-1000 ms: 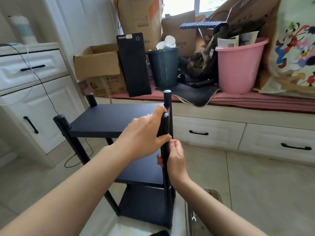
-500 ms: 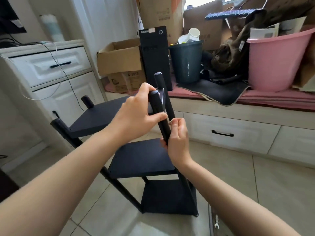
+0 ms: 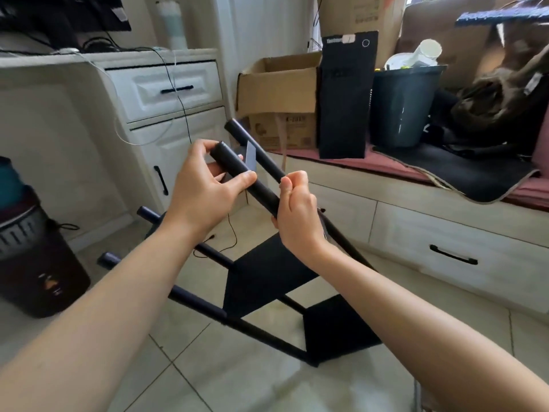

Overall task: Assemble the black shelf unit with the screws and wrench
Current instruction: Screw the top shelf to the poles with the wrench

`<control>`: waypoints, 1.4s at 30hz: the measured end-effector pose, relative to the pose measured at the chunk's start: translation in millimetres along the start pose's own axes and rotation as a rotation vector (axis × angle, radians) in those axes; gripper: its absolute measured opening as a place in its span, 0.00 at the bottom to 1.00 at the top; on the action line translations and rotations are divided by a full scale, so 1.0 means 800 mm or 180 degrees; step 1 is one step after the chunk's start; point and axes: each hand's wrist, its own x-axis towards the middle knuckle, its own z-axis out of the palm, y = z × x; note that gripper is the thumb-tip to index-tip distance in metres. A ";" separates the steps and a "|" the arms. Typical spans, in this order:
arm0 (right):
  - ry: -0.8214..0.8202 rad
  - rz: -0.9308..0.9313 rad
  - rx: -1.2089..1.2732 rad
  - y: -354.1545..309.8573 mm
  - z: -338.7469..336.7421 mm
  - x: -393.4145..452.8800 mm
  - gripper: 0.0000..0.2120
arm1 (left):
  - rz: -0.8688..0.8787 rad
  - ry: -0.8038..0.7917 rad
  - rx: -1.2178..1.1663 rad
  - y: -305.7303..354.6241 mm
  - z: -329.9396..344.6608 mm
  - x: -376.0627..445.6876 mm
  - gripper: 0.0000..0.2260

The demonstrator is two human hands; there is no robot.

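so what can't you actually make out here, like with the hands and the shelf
- Head view: whatever the right hand pinches against the post is covered by its own fingers; a wrench or screw cannot be told.
- Head view: the shelf's top corner sits behind the left hand.
- Head view: the keyboard at the upper edge is blurred and cut off.

Two hands are in view, a left hand (image 3: 202, 191) and a right hand (image 3: 297, 212), both on one black shelf unit (image 3: 267, 281). The unit shows four black posts: one near post (image 3: 246, 179) that both hands grip, one far post (image 3: 255, 150) behind it, and two lower posts, one (image 3: 196, 301) and another (image 3: 151, 214). Two shelf boards are plain to see, a middle board (image 3: 267, 278) and a bottom board (image 3: 335, 325). Behind stand one cardboard box (image 3: 276, 90) and one dark bin (image 3: 401, 105).
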 end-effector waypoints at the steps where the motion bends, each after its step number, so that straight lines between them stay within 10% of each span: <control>1: -0.0062 -0.0058 -0.0101 0.001 0.004 -0.001 0.08 | -0.0059 0.0073 -0.0127 -0.011 -0.005 -0.003 0.20; 17: -0.0923 -0.0774 -0.1422 0.112 0.013 -0.106 0.18 | -0.0971 0.0576 -0.1469 -0.198 0.024 -0.167 0.17; 29: -0.2258 0.0287 -0.1604 0.191 0.034 -0.169 0.10 | -0.2169 0.0430 -0.1498 -0.316 0.032 -0.252 0.24; 42: -0.2456 0.2404 0.0441 0.183 0.060 -0.124 0.11 | -0.1677 -0.0574 -0.0034 -0.318 -0.001 -0.227 0.18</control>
